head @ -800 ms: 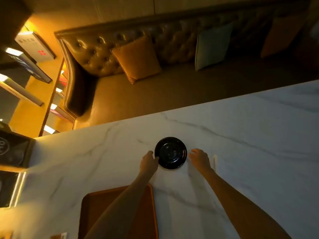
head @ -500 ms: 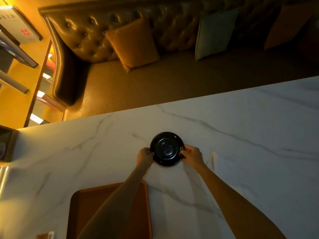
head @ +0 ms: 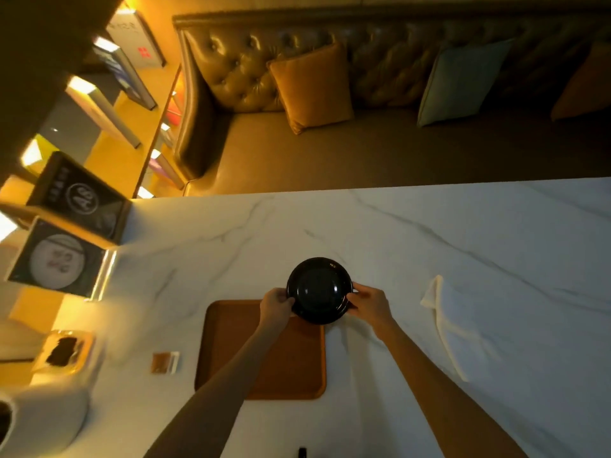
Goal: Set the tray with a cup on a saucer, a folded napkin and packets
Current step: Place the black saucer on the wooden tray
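A round black saucer (head: 318,289) is held by its two sides just past the far right corner of the brown tray (head: 231,332). My left hand (head: 275,304) grips its left rim and my right hand (head: 369,305) grips its right rim. The saucer's near edge overlaps the tray's corner; whether it is lifted or resting I cannot tell. A white cloth napkin (head: 444,322) lies loose on the marble table to the right. A small brown packet (head: 164,362) lies left of the tray. No cup is clearly seen.
The white marble table (head: 463,246) ends at a leather bench with cushions (head: 312,84) beyond. Framed signs (head: 79,196) stand at the left edge. A small holder with dark contents (head: 64,352) and a white rounded object (head: 43,421) sit near left.
Both hands closed on the saucer's rim and brought it toward me, up to the tray's far right corner. The view swung, showing more of the tray, the packet and the napkin.
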Demonstrator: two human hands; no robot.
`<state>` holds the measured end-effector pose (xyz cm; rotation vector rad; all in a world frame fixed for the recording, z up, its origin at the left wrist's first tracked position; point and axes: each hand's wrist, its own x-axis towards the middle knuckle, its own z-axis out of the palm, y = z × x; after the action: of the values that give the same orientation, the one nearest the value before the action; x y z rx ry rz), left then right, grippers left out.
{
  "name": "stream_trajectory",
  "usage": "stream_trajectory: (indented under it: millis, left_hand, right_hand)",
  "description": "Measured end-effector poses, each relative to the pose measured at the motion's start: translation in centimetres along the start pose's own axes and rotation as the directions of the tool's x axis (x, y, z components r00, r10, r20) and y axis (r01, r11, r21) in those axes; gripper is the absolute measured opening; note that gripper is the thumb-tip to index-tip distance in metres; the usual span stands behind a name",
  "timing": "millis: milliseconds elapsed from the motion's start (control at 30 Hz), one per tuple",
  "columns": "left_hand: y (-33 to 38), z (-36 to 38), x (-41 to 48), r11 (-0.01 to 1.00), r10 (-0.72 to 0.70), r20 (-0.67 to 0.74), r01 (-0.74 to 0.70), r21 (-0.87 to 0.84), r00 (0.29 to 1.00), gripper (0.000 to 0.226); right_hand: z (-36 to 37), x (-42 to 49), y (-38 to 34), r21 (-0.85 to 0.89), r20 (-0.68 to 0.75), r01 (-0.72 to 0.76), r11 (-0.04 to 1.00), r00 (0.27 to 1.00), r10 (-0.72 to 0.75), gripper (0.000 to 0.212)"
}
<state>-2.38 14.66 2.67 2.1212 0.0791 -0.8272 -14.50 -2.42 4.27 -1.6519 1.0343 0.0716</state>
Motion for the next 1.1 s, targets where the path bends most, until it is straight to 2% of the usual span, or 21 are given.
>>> stream_trajectory:
  millis: [100, 200, 533, 667, 900, 1100]
  left_hand:
    - [-3.5, -4.0, -3.3, 0.999, -0.010, -0.016, 0.009, -0.051, 1.000, 0.018]
    - [-7.2, -7.9, -6.2, 0.996, -0.036, -0.029, 0.033, -0.081, 0.999, 0.012]
    - [-15.8, -17.3, -9.8, 0.990, -0.064, -0.039, 0.058, -0.131, 0.997, 0.020]
    - [-16.8, -19.0, -8.7, 0.987, -0.055, -0.014, 0.052, -0.149, 0.998, 0.021]
    - [-16.7, -19.2, -5.0, 0.998, -0.027, 0.016, 0.027, 0.048, 0.999, 0.016]
    - [-16.5, -18.1, -1.4, 0.988, -0.084, 0.047, 0.077, 0.136, 0.995, 0.018]
  right_hand:
    - [3.3, -3.8, -0.1, -0.018, 0.053, 0.025, 1.000, 0.998, -0.024, 0.033]
    - [7.0, -7.4, 0.0, 0.065, 0.118, -0.017, 0.998, 0.993, 0.009, 0.036]
    - [17.7, -14.4, 0.7, 0.182, 0.233, -0.119, 0.976, 0.970, 0.074, 0.030]
    - [20.2, -14.3, 0.3, 0.161, 0.199, -0.120, 0.980, 0.976, 0.086, 0.026]
    - [22.2, -11.9, 0.6, 0.126, 0.141, -0.212, 0.969, 0.971, 0.194, 0.014]
    - [22.8, -9.1, 1.1, 0.169, 0.080, -0.260, 0.951, 0.965, 0.249, 0.026]
